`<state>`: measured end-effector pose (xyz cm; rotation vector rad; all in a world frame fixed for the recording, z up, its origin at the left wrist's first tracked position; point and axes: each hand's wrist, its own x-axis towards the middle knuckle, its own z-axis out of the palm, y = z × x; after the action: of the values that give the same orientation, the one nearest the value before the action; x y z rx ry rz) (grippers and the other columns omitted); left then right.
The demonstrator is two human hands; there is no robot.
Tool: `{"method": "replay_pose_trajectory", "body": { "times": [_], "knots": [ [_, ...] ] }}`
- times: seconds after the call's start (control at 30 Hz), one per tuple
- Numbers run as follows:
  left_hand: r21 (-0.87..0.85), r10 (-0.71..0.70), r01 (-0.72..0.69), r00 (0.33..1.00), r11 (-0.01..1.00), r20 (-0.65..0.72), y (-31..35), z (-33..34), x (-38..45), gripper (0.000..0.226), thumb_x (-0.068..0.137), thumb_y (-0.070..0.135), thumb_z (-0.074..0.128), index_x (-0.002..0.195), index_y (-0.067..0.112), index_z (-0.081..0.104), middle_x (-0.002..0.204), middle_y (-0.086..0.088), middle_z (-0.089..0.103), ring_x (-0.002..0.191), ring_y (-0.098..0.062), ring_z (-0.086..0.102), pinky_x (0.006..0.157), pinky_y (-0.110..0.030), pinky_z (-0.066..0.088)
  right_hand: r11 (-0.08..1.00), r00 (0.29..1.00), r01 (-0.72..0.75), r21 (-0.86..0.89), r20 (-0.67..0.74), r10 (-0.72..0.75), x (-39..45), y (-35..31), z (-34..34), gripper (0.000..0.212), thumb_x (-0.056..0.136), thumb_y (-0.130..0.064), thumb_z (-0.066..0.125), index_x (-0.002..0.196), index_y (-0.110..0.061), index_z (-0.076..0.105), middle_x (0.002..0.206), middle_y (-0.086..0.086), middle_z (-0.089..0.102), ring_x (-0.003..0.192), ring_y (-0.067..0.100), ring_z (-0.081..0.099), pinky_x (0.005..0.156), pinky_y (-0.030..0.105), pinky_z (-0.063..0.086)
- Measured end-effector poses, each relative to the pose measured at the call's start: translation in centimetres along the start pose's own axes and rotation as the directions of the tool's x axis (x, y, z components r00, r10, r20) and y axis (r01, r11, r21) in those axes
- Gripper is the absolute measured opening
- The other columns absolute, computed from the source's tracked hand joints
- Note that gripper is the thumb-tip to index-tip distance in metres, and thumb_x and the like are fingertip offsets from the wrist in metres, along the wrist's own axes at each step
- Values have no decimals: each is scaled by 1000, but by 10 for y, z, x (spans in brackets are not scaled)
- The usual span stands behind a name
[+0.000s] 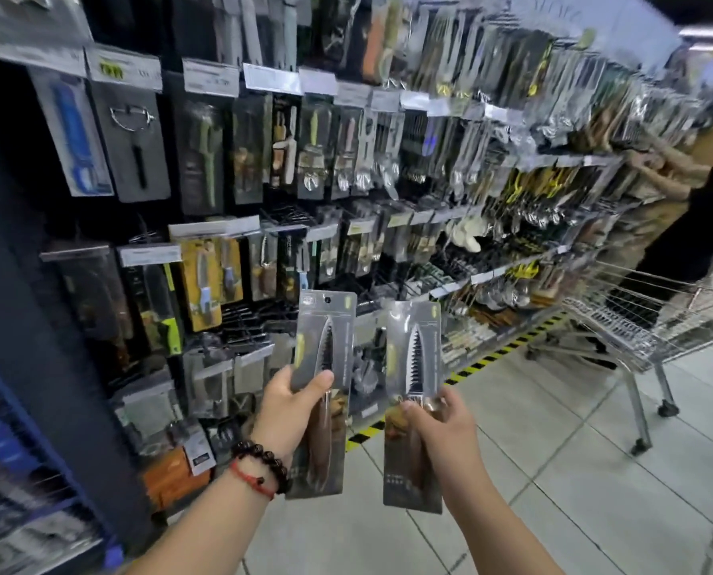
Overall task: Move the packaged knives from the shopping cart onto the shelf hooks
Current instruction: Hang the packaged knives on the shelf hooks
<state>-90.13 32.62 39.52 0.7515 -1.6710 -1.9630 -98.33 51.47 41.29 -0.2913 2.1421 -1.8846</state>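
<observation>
At the bottom centre, the left hand (288, 402) grips 1 packaged knife (323, 367) by its middle, thumb across the front of the card, which stands almost upright. Beside it, the right hand (433, 421) pinches a second packaged knife (415, 359) at the handle part, also upright. The 2 packs are near each other but apart. Behind them stands the shelf wall (263, 180), full of hanging kitchen tools on hooks. To the right, well apart, a shopping cart (645, 325) stands on the tiled floor (554, 471), beside another person's dark sleeve (711, 188).
</observation>
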Motion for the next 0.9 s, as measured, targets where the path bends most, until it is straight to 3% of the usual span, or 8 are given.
{"method": "replay_pose_trajectory", "body": {
  "times": [0.07, 0.13, 0.27, 0.4, 0.6, 0.7, 0.8, 0.9],
  "knots": [
    [24, 3, -2, 999, 1000, -38, -4, 4, 30, 117, 54, 76, 73, 147, 17, 34, 143, 2, 48, 129, -18, 48, 109, -45, 40, 1000, 1000, -6, 7, 9, 6, 40, 3, 4, 45, 84, -20, 74, 122, -28, 52, 112, 1, 68, 96, 16, 68, 76, 32, 57],
    [35, 4, -1, 998, 999, -68, -2, 12, 54, 106, 57, 74, 74, 141, 17, 42, 137, 5, 55, 121, -14, 54, 105, -39, 44, 1000, 999, -12, 11, 42, 11, 81, 4, 12, 59, 83, -23, 76, 130, -37, 44, 128, -2, 59, 115, 17, 60, 92, 38, 54],
    [39, 6, 1, 982, 999, -187, 3, 28, 92, 28, 87, 30, 69, 110, 25, 55, 100, 18, 59, 88, -1, 57, 75, -21, 44, 1000, 981, -2, -14, 193, 5, 154, 1, 31, 63, 86, -24, 73, 139, -28, 40, 139, -2, 47, 130, 18, 44, 104, 35, 41],
    [61, -9, 32, 937, 998, -348, -2, 29, 123, 26, 83, 32, 73, 100, 14, 68, 88, 2, 74, 91, -22, 69, 67, -24, 51, 997, 925, -20, -72, 378, 46, 215, -1, 52, 54, 85, -27, 73, 127, -31, 40, 126, -5, 49, 113, 14, 49, 91, 28, 39],
    [52, -70, 112, 853, 992, -518, -9, 18, 149, 22, 81, 28, 75, 94, 10, 69, 87, -4, 75, 83, -21, 68, 75, -35, 51, 975, 836, 14, -221, 537, 110, 276, 0, 106, 59, 86, -26, 71, 135, -19, 38, 129, -2, 53, 86, 14, 58, 73, 30, 50],
    [40, -87, 131, 824, 991, -560, -16, 12, 166, 16, 82, 24, 74, 89, 9, 71, 78, 0, 75, 78, -18, 67, 69, -29, 49, 967, 787, 17, -256, 600, 145, 303, -2, 134, 62, 90, -18, 66, 142, -18, 33, 97, -9, 57, 93, 35, 66, 81, 46, 53],
    [14, -112, 149, 801, 989, -588, -21, 4, 185, 16, 83, 22, 74, 87, 7, 69, 75, 1, 73, 76, -17, 65, 65, -27, 47, 959, 755, 47, -281, 638, 150, 329, -1, 163, 62, 91, -15, 65, 143, -20, 33, 116, -5, 51, 85, 12, 62, 65, 26, 52],
    [-40, -154, 162, 786, 986, -599, -29, -7, 207, 17, 83, 24, 74, 87, 8, 68, 81, -4, 72, 80, -20, 65, 66, -27, 46, 953, 742, 56, -299, 651, 161, 351, 7, 191, 41, 86, -9, 69, 121, -18, 49, 103, -2, 63, 79, 3, 60, 58, 14, 43]
  ]
}}
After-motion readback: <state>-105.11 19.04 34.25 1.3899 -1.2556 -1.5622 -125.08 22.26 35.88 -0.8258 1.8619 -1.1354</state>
